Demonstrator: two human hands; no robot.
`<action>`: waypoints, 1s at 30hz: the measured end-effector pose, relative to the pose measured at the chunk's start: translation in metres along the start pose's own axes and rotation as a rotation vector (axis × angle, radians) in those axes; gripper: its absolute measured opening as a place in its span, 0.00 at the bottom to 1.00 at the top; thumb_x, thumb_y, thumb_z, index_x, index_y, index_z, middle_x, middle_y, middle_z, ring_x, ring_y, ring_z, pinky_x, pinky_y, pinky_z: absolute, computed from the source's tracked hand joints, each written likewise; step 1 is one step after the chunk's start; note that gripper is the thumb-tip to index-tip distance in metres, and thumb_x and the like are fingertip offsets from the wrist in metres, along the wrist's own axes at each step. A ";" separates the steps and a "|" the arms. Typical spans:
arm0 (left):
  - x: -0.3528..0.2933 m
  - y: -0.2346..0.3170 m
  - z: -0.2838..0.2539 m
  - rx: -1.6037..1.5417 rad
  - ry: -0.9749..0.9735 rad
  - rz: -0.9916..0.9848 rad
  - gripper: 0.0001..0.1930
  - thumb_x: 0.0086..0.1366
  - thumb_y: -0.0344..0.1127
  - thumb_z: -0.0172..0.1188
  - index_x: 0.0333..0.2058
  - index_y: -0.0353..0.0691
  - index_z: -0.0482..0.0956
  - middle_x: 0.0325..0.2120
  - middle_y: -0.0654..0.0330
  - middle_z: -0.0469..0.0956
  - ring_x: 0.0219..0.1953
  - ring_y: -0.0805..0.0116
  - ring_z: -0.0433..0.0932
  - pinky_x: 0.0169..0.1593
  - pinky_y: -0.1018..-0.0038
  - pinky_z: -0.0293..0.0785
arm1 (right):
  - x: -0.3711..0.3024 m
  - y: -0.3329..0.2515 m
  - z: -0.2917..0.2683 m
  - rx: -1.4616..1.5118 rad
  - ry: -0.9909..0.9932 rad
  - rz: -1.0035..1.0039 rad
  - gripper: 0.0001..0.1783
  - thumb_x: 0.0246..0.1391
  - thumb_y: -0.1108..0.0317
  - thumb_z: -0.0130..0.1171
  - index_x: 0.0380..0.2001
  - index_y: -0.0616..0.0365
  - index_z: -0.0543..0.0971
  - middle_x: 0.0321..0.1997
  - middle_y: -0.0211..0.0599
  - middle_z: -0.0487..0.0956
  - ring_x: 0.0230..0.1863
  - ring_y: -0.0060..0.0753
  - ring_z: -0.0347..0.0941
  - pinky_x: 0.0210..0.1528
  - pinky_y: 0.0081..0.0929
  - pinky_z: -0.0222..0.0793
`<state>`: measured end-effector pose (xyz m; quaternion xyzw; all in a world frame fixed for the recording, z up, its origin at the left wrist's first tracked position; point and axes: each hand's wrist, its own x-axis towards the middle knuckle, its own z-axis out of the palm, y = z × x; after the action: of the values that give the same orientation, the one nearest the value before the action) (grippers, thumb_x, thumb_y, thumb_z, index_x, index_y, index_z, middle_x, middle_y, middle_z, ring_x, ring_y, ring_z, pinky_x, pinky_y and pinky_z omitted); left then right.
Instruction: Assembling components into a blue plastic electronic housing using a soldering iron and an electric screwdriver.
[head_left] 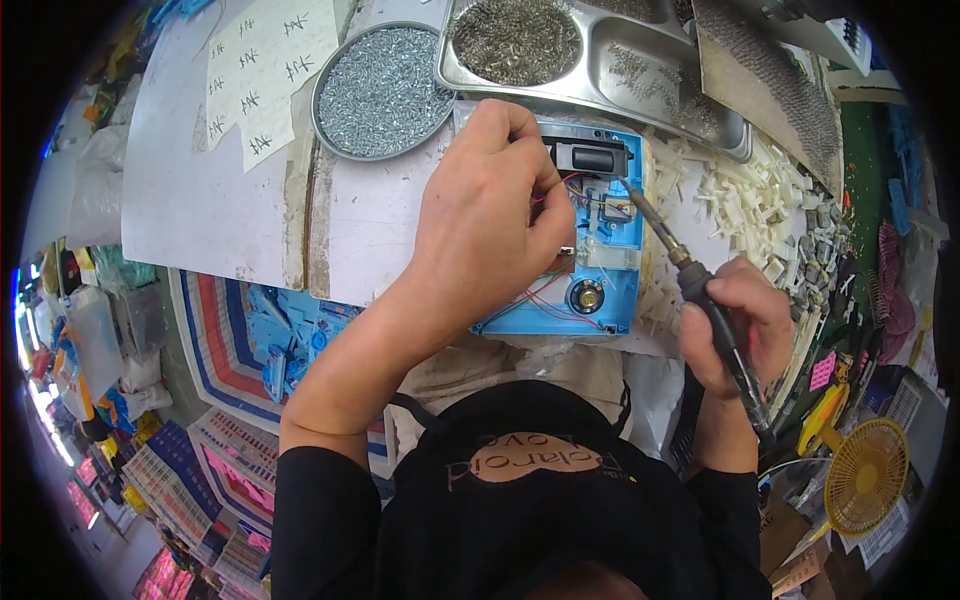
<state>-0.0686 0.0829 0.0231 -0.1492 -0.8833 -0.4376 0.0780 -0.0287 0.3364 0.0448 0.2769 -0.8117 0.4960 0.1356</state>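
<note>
A blue plastic housing [628, 300] lies open on the table before me. Inside it are a small round speaker [586, 296], a black rectangular part [592, 158] and thin red and dark wires. My left hand [487, 215] covers the housing's left side, its thumb and fingers pinched together beside the wires. Whatever sits between those fingertips is hidden. In my right hand [745, 325] is a soldering iron [720, 335] with a dark handle. Its metal tip points up and left, close to the lower right corner of the black part.
Beyond the housing stand a round tray of silvery screws [385, 90] and a steel compartment tray [655, 80] with small metal parts. White plastic pieces [750, 200] are heaped at right. Blue parts [285, 330] fill a striped bag at left. A yellow fan [866, 477] stands lower right.
</note>
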 end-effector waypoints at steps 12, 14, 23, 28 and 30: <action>-0.001 -0.005 0.002 -0.032 0.066 0.060 0.05 0.52 0.23 0.64 0.25 0.32 0.76 0.37 0.51 0.73 0.36 0.56 0.76 0.38 0.67 0.74 | 0.015 0.002 0.016 -0.082 -0.116 -0.101 0.21 0.46 0.74 0.73 0.43 0.55 0.76 0.22 0.33 0.76 0.19 0.35 0.69 0.23 0.29 0.62; -0.001 -0.006 0.003 -0.020 0.064 0.074 0.05 0.52 0.23 0.64 0.26 0.32 0.76 0.38 0.52 0.72 0.35 0.59 0.75 0.37 0.70 0.75 | 0.015 0.002 0.016 -0.089 -0.123 -0.103 0.21 0.46 0.74 0.74 0.43 0.55 0.76 0.21 0.33 0.76 0.19 0.35 0.69 0.23 0.29 0.62; -0.001 -0.005 0.002 -0.035 0.051 0.059 0.05 0.52 0.22 0.64 0.25 0.32 0.75 0.37 0.52 0.72 0.33 0.59 0.76 0.35 0.70 0.75 | 0.018 0.005 0.019 -0.109 -0.121 -0.129 0.21 0.45 0.76 0.73 0.43 0.54 0.76 0.22 0.32 0.76 0.19 0.35 0.69 0.23 0.29 0.62; -0.001 -0.005 0.002 -0.017 0.065 0.080 0.05 0.52 0.23 0.64 0.25 0.32 0.76 0.37 0.52 0.72 0.33 0.59 0.75 0.36 0.69 0.75 | 0.019 0.007 0.017 -0.146 -0.129 -0.166 0.24 0.39 0.79 0.74 0.42 0.51 0.78 0.21 0.30 0.73 0.20 0.34 0.68 0.22 0.28 0.61; -0.001 -0.005 0.002 -0.023 0.063 0.069 0.05 0.52 0.23 0.64 0.26 0.32 0.76 0.36 0.52 0.72 0.34 0.59 0.75 0.36 0.69 0.75 | 0.021 0.007 0.014 -0.164 -0.153 -0.177 0.26 0.37 0.80 0.74 0.42 0.50 0.79 0.22 0.29 0.72 0.20 0.34 0.68 0.22 0.28 0.61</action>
<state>-0.0689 0.0814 0.0179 -0.1667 -0.8697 -0.4491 0.1192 -0.0492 0.3195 0.0433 0.3725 -0.8300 0.3913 0.1388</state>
